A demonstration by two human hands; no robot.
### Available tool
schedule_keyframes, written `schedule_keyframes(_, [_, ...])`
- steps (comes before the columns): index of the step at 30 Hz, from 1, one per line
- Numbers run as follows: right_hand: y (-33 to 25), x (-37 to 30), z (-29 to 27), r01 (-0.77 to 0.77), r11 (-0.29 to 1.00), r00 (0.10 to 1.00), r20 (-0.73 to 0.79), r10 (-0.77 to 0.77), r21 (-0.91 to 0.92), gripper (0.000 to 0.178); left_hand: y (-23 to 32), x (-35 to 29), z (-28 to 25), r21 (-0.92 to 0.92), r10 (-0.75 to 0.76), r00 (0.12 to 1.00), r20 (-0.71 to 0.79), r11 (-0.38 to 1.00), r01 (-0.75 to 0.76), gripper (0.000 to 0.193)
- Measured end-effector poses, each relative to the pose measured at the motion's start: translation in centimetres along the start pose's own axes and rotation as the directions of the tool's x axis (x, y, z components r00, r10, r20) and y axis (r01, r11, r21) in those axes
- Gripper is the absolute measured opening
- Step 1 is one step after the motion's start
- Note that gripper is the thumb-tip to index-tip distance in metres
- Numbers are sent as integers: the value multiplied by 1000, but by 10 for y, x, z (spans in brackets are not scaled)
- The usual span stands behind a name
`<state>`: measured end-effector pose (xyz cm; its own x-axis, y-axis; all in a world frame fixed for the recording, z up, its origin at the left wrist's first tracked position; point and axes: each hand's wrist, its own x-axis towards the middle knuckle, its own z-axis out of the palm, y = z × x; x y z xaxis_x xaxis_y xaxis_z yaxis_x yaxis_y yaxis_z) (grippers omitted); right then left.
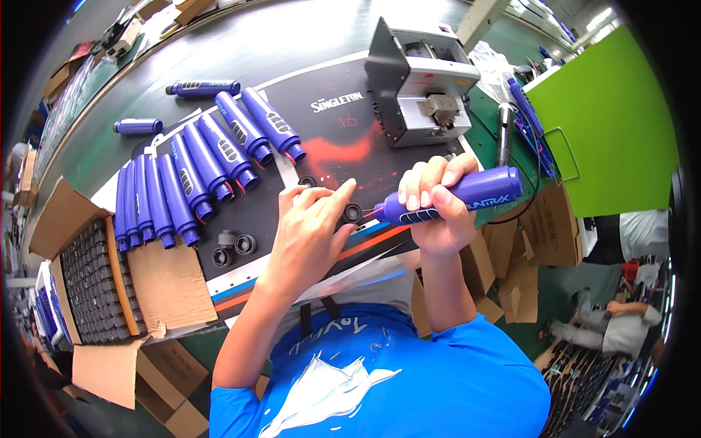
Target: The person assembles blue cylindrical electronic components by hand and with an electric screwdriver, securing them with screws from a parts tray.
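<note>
**Blue tube (478,191) in my right hand (442,208), black cap (353,213) at my left hand (303,226)**

My right fingers are wrapped closed around the tube's barrel, holding it nearly level near the near edge of the dark counter (332,79). Its left end faces the cap, and thin red wires (373,212) show in the gap between them. My left fingers are partly open, thumb and forefinger on either side of the cap; I cannot tell whether they grip it. Another cap (308,181) lies just beyond that hand. To the left, three loose caps (227,239) sit together, near a slanting row of similar tubes (191,171). At the near left, an open carton (175,281) holds rows of black parts (95,285). A grey machine (431,80) stands on the far right side, and a bright green panel (613,117) rises to the right.
</note>
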<state>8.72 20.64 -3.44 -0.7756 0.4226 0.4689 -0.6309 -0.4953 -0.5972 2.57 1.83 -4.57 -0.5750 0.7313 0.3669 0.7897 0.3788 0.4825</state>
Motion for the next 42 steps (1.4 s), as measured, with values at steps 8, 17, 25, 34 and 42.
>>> schedule_keyframes(8, [31, 11, 8, -155, 971, 978, 109, 176, -180, 28, -11, -9, 9, -163, -89, 995, -52, 983, 80, 76])
schedule_keyframes(17, [38, 7, 13, -243, 928, 913, 256, 317, -282, 24, -15, -12, 12, -278, -86, 993, -85, 959, 59, 75])
schedule_keyframes(25, [28, 22, -2, -244, 917, 840, 403, 363, -317, 20, -19, -5, 25, -263, -67, 998, -4, 963, 63, 78])
schedule_keyframes(34, [7, -16, -68, -12, 563, 831, 305, 466, -826, 40, -15, -3, 5, -162, 51, 973, -223, 983, -89, 62])
schedule_keyframes(42, [-13, 13, -4, 129, 728, 647, 614, 452, -673, 55, -7, -6, 65, -213, -127, 947, -297, 975, 64, 90])
